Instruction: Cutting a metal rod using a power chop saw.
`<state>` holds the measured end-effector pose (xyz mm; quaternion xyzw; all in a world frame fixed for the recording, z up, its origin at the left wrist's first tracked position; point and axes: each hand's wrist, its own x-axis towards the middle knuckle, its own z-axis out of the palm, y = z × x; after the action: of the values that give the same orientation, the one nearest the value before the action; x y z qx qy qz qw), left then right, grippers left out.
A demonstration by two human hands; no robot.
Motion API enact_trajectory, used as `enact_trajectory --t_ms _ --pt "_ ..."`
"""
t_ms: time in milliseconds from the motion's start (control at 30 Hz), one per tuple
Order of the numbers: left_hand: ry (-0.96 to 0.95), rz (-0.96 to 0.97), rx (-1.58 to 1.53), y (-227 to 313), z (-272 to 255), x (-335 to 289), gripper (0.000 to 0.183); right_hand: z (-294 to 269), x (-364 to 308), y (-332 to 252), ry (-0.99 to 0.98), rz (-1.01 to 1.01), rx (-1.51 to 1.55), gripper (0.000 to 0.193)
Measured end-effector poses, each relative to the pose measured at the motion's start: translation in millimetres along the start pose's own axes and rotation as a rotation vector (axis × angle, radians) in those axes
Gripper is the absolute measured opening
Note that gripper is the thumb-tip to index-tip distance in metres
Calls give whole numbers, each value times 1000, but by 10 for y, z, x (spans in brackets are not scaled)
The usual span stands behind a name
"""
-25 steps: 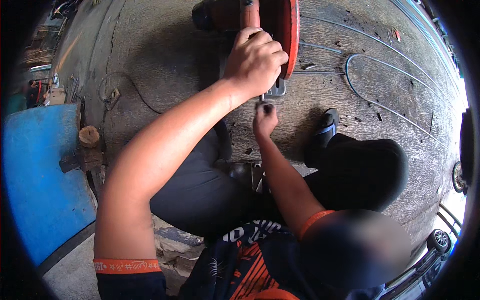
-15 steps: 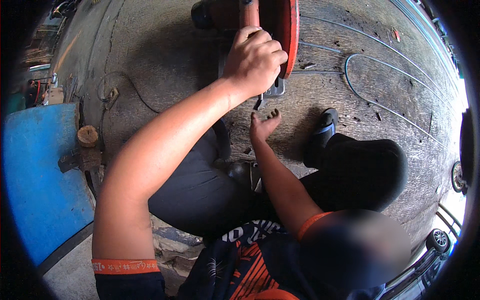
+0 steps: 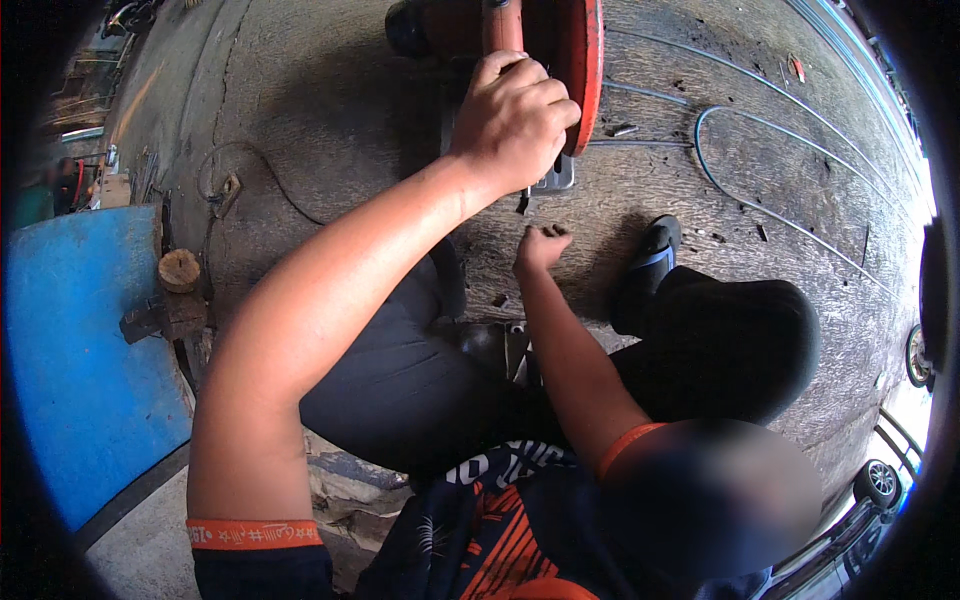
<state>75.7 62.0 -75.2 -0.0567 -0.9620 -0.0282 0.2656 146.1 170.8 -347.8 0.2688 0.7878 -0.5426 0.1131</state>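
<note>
A red chop saw (image 3: 585, 80) with a round blade guard stands on the worn floor at the top of the view, partly cut off. My left hand (image 3: 515, 110) is closed around its handle (image 3: 506, 30), with my arm stretched over from the left. Just below the saw's grey slotted metal base (image 3: 556, 178) juts a small dark lever-like part (image 3: 523, 203). My right hand (image 3: 543, 246) sits a little below that part, apart from it. Its fingers are curled in, and whatever they may hold is hidden.
Long thin rods (image 3: 760, 75) and a bent blue-grey rod (image 3: 705, 150) lie at the right. A dark cable (image 3: 270, 170) curves across the left. A blue panel (image 3: 90, 350) and a round wooden block (image 3: 179, 270) are at far left. Dark scraps dot the floor.
My right hand has gone from spread fingers near the dark lever-like part to curled fingers slightly lower and to the right. My left hand keeps its grip on the saw handle.
</note>
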Motion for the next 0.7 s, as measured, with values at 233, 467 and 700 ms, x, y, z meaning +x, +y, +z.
enact_trajectory --t_ms 233,467,700 --pt "2 -6 14 -8 -28 -13 5 100 -56 -351 -383 365 734 23" --pt "1 13 -11 68 37 87 6 298 187 -49 -24 465 183 24" --pt "-11 -8 19 26 -22 15 5 147 281 -143 -318 1047 1167 10"
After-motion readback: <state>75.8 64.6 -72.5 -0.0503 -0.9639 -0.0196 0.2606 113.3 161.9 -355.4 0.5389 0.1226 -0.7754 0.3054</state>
